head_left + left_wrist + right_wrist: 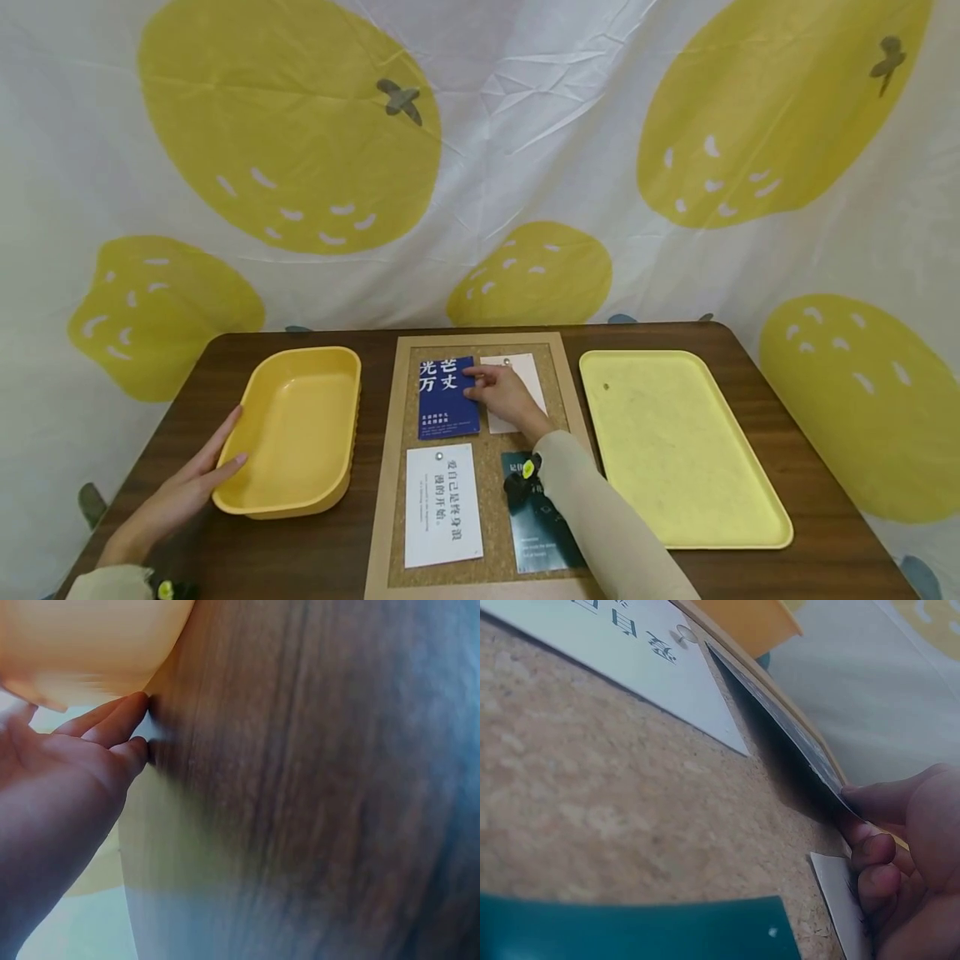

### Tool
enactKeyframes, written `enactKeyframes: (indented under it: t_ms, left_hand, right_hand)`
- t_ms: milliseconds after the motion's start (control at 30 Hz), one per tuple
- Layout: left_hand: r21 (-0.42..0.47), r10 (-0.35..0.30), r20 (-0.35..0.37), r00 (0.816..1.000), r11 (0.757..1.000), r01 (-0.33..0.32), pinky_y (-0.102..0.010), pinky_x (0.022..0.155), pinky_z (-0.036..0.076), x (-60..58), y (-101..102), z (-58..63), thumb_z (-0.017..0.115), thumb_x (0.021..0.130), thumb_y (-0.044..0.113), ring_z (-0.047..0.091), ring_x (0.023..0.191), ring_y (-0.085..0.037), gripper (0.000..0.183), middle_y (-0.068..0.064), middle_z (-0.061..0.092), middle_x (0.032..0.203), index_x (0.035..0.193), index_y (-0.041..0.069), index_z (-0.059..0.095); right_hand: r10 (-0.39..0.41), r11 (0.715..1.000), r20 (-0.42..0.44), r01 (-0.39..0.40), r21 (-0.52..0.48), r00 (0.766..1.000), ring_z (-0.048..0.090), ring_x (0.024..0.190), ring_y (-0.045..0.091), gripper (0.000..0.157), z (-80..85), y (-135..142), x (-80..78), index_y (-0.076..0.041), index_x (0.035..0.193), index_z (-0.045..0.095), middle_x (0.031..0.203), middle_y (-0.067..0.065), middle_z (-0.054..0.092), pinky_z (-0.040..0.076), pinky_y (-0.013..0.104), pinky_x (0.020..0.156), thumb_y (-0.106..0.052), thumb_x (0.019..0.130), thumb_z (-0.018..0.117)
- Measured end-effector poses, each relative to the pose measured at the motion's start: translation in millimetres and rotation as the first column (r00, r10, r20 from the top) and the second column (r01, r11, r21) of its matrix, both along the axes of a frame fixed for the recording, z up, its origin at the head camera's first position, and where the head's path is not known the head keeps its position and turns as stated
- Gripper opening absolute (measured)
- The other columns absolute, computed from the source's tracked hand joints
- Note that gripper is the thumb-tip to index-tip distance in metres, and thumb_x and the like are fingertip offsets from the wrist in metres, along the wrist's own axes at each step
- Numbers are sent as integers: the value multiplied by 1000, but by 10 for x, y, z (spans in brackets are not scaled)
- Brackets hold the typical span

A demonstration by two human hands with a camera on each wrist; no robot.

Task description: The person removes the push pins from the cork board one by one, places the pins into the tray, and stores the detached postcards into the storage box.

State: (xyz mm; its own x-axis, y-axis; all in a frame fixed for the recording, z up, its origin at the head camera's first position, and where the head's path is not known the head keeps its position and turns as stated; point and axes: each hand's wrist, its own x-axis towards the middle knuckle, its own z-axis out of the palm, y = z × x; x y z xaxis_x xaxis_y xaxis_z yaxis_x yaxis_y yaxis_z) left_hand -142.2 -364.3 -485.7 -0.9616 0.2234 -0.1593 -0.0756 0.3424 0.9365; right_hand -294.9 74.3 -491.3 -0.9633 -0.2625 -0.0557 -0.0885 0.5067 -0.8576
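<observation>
My right hand (504, 392) pinches the right edge of a blue card (442, 417) with white characters, on a wood-framed corkboard (491, 500). In the right wrist view this edge is tilted up off the cork, between thumb and fingers. Under that hand lies a white card (534, 375), partly hidden. My left hand (183, 492) holds the left side of a deep yellow plastic bin (288, 433), thumb over the rim and fingers outside, their tips near the tabletop in the left wrist view.
Nearer on the board are a white card with text (442, 508), a clear pushpin (684, 634) at its edge, and a dark green card (543, 542) partly behind my right sleeve. A pale yellow tray (682, 450) lies right of the board. Behind the table (757, 367) hangs a lemon-print cloth (525, 167).
</observation>
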Motion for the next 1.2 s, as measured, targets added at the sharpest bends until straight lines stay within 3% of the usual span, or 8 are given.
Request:
enactKeyframes:
  t_ms: [300, 400, 500, 667, 767, 833, 1000, 1200]
  left_hand:
    - [1, -2, 25, 1000, 1000, 2, 6, 88, 17, -8, -12, -10, 48, 105, 25, -21, 146, -26, 78, -6, -23, 163, 159, 28, -10]
    - [16, -13, 20, 1000, 1000, 12, 5, 89, 19, -4, -17, -15, 47, 106, 24, -13, 144, 0, 77, -6, -23, 163, 159, 27, -10]
    - [40, -32, 8, 999, 999, 31, 3, 91, 22, 1, -24, -20, 45, 106, 22, 0, 130, 23, 76, -6, -24, 163, 159, 26, -10]
    - [69, -59, 1, 998, 996, 59, 1, 91, 27, -4, -36, -23, 44, 107, 20, 9, 122, 29, 76, -7, -25, 162, 159, 26, -10]
    - [70, -68, 13, 998, 995, 67, 1, 90, 28, -14, -44, -21, 44, 107, 21, 7, 124, 27, 75, -7, -25, 162, 159, 27, -10]
    - [70, -71, 23, 997, 995, 69, 1, 90, 28, -18, -48, -18, 45, 107, 21, 0, 134, 19, 75, -7, -25, 162, 159, 28, -9]
    - [91, -69, 38, 997, 994, 66, 0, 89, 31, -24, -38, -12, 46, 106, 18, -18, 146, -19, 77, -8, -27, 162, 159, 26, -10]
    - [84, -48, 49, 998, 995, 44, 0, 89, 30, -30, -25, -15, 47, 105, 19, -21, 145, -27, 79, -7, -27, 162, 159, 25, -11]
  right_hand:
    - [1, 1000, -14, -1, 2, 1000, 53, 72, 13, 34, -30, -1, -11, -9, 125, 69, 80, -1, 60, 41, 26, 68, -13, 91, 71]
    - [-1, 1000, -20, 1, 3, 1000, 52, 71, 13, 34, -36, -3, -9, -9, 125, 69, 79, -1, 60, 40, 26, 68, -12, 91, 71]
    - [-3, 1000, -23, 3, 1, 1000, 52, 70, 13, 34, -39, -3, -5, -9, 124, 69, 79, -1, 60, 40, 26, 66, -12, 91, 71]
    - [-5, 1000, -26, 5, -3, 1000, 52, 70, 13, 33, -37, -4, -7, -10, 124, 70, 79, -1, 60, 40, 26, 66, -12, 91, 71]
    - [-10, 1000, -18, 9, -10, 1000, 52, 71, 13, 33, -28, -6, 5, -10, 124, 70, 79, -1, 60, 40, 26, 67, -12, 91, 71]
    - [-13, 1000, -10, 13, -14, 1000, 52, 71, 14, 33, -21, -7, 16, -10, 124, 70, 79, -1, 60, 40, 26, 67, -12, 91, 71]
    - [-24, 1000, -7, 24, -16, 1000, 53, 72, 14, 33, -16, -17, 20, -9, 124, 70, 79, 0, 60, 41, 26, 68, -12, 91, 71]
    - [-21, 1000, -23, 21, -6, 1000, 53, 73, 14, 32, 1, -28, 13, -9, 123, 70, 81, 1, 60, 41, 26, 67, -11, 91, 70]
